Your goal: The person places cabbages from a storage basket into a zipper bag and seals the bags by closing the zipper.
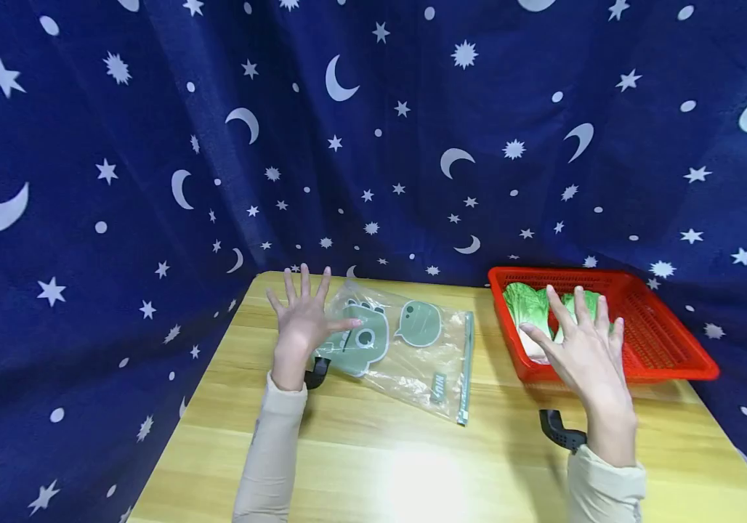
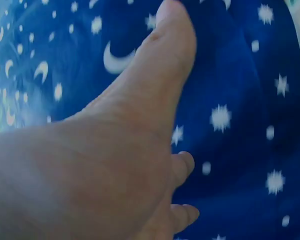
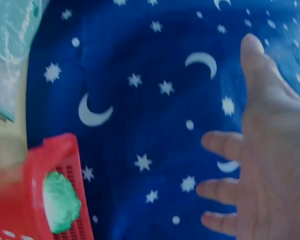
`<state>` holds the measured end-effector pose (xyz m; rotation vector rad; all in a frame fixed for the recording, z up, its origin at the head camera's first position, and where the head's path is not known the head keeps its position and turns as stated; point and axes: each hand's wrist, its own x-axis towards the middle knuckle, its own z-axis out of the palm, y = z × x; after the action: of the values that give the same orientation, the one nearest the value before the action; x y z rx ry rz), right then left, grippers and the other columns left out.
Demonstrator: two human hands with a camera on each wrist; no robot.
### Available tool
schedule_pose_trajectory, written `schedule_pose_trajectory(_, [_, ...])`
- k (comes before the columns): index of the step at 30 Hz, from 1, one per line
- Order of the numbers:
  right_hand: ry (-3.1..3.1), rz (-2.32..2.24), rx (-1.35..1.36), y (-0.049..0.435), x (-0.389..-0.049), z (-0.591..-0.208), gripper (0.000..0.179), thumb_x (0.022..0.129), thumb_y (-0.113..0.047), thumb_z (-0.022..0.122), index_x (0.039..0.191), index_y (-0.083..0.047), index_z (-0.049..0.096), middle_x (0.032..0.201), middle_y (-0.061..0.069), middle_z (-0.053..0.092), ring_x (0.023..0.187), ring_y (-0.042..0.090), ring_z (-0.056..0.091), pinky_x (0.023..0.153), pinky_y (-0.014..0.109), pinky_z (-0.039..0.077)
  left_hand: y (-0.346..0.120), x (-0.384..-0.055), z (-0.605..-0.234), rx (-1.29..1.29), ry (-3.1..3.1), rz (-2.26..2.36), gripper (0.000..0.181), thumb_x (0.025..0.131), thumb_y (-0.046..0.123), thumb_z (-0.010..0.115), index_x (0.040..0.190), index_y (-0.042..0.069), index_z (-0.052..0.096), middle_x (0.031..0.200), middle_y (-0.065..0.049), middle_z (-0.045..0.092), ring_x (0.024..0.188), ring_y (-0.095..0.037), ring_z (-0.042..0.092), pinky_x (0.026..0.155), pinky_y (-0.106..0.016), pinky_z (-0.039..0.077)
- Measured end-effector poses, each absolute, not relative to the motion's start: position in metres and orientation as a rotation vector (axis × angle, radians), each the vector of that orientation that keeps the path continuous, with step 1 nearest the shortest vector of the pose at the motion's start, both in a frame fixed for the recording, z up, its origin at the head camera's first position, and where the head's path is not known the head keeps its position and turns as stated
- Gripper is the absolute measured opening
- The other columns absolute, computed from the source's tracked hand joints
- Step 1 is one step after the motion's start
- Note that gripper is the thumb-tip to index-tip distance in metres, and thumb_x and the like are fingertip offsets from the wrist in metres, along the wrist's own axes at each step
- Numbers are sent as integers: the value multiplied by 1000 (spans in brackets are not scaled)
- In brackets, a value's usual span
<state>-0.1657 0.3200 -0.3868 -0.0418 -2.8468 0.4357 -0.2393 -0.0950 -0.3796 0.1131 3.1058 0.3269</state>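
Observation:
My left hand (image 1: 304,319) is spread wide with straight fingers and overlaps the left end of a clear zip bag (image 1: 406,374) in the head view. The bag lies flat, with green cartoon prints and a green zip strip on its right edge. My right hand (image 1: 586,356), fingers also spread, holds nothing and appears in front of a red plastic basket (image 1: 668,327). Inside the basket's left part sit two green and white cabbages (image 1: 527,309), the right one partly hidden by my fingers. Both wrist views show the hands held up against the curtain.
The light wooden table (image 1: 354,457) carries the bag at left and the basket at its back right corner. A dark blue curtain (image 1: 413,116) with moons and stars hangs behind and along the sides. A black bracket (image 1: 562,430) juts from each wrist.

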Motion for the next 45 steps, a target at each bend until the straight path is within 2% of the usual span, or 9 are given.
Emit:
schedule_pose_trajectory(4, [-2796, 486, 86, 306, -165, -388, 78, 90, -62, 52, 154, -33, 18, 162, 15, 7, 147, 44, -3, 112, 69, -3, -73, -242, -386, 228, 3128, 294, 111, 73, 78, 57, 155, 29, 1, 161, -15, -8, 146, -40, -15, 114, -69, -2])
schedule_pose_trajectory(9, [-2747, 521, 222, 287, -164, -405, 74, 85, -61, 61, 148, -29, 37, 155, 17, 32, 139, 45, 30, 104, 69, 26, -38, -241, -397, 377, 3118, 319, 105, 75, 75, 56, 156, 24, 12, 161, -17, 3, 148, -40, -1, 117, -62, 7])
schedule_pose_trajectory(13, [-2724, 600, 339, 276, -161, -428, 56, 90, -50, 62, 134, -17, 56, 130, 11, 58, 108, 30, 61, 89, 52, 50, -9, -241, -412, 516, 3117, 306, 89, 81, 70, 54, 149, 15, 36, 151, -20, 36, 141, -40, 32, 113, -56, 30])
schedule_pose_trajectory(15, [-2735, 682, 388, 271, -161, -441, 42, 92, -39, 63, 123, -11, 62, 111, 5, 66, 89, 19, 66, 76, 39, 56, 6, -243, -421, 582, 3114, 315, 78, 84, 65, 56, 139, 11, 48, 137, -17, 53, 128, -36, 49, 103, -51, 44])
schedule_pose_trajectory(19, [-2805, 854, 405, 267, -164, -469, 18, 90, -14, 64, 104, -3, 64, 82, 0, 67, 68, 7, 61, 57, 22, 52, 35, -250, -443, 678, 3084, 373, 55, 87, 56, 61, 114, 9, 64, 107, -10, 66, 96, -28, 65, 78, -41, 55])
schedule_pose_trajectory(24, [-2915, 965, 304, 271, -168, -501, 9, 85, -6, 61, 93, -6, 61, 76, -2, 62, 65, 5, 54, 57, 19, 46, 76, -255, -469, 695, 3000, 499, 37, 89, 47, 64, 93, 10, 66, 86, -3, 66, 72, -17, 63, 63, -30, 53])
schedule_pose_trajectory(32, [-2941, 1131, 133, 279, -168, -520, 7, 86, -5, 61, 92, -5, 58, 77, 3, 60, 67, 9, 54, 60, 20, 44, 131, -255, -508, 607, 3031, 491, 44, 84, 51, 68, 99, 11, 60, 86, -1, 63, 72, -14, 60, 56, -26, 48])
schedule_pose_trajectory(37, [-2950, 1170, 80, 280, -167, -521, 5, 86, -6, 59, 90, -5, 57, 75, 3, 60, 61, 8, 54, 58, 19, 44, 133, -258, -524, 587, 3014, 559, 40, 80, 39, 75, 100, 10, 58, 81, -1, 63, 69, -12, 59, 59, -25, 49])
schedule_pose_trajectory(45, [-2944, 1168, -19, 282, -170, -521, 7, 91, -11, 56, 88, -5, 59, 70, 3, 60, 57, 8, 53, 55, 20, 42, 115, -259, -521, 617, 2759, 1014, 22, 83, 15, 71, 73, 10, 53, 64, 2, 50, 53, -9, 45, 46, -20, 40])
